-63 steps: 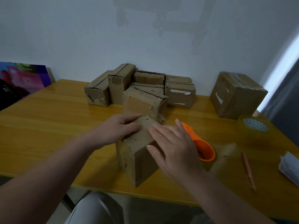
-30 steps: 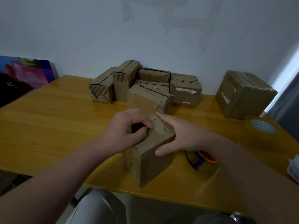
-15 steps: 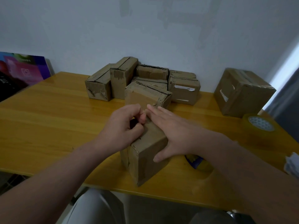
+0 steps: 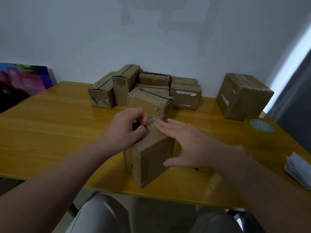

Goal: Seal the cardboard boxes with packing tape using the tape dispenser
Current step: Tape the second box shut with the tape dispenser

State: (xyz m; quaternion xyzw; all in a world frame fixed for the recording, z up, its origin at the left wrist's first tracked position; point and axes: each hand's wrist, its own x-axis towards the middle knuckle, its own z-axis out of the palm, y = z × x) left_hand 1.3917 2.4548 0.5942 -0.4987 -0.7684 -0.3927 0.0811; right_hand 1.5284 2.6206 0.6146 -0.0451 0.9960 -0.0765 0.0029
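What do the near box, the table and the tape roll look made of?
Near box: matte brown cardboard, scuffed edges.
Table: glossy varnished wood or laminate; grain and reflections show.
Tape roll: translucent yellowish plastic film, apparently.

Hidden behind the right hand: nearly all of the dispenser, bar an orange tip and a blue speck. Blurred along the right fingers and forearm. Covered by the left hand: the far-left corner of the box top; cannot tell just how the curled fingertips grip there. Cut off by the edges: poster at left, paper stack at right. Too small to read: print on the label.
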